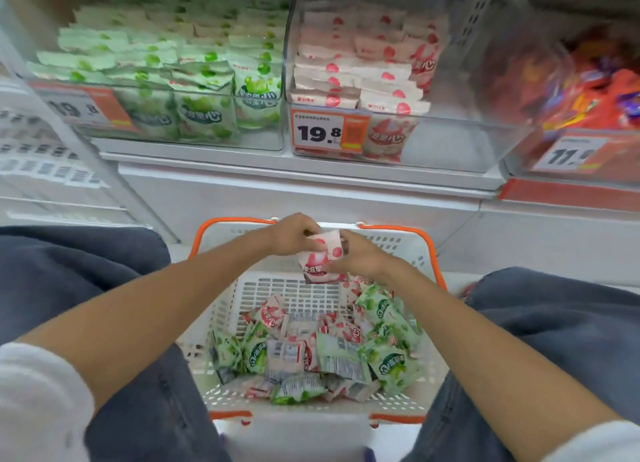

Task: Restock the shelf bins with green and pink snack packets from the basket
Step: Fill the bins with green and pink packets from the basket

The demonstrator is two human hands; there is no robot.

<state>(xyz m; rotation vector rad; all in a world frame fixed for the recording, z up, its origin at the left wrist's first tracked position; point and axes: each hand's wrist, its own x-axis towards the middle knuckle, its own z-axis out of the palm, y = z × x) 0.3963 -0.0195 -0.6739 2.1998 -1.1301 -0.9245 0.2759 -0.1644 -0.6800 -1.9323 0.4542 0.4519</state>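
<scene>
A white basket with orange handles point(427, 250) sits on the floor between my knees, holding several green and pink snack packets point(322, 350). Above its far end, both hands hold a small stack of pink packets point(323, 259). My left hand point(291, 234) grips the stack's top left, and my right hand point(360, 259) pinches its right side. On the shelf above stand two clear bins: the left bin point(207, 142) is packed with green packets, and the middle bin point(450, 149) has pink packets in its left part.
A third clear bin point(519, 174) at the right holds red and orange packets. Price tags point(320, 132) hang on the bin fronts. A white shelf edge point(294, 174) runs below the bins. My knees in dark trousers point(69, 271) flank the basket.
</scene>
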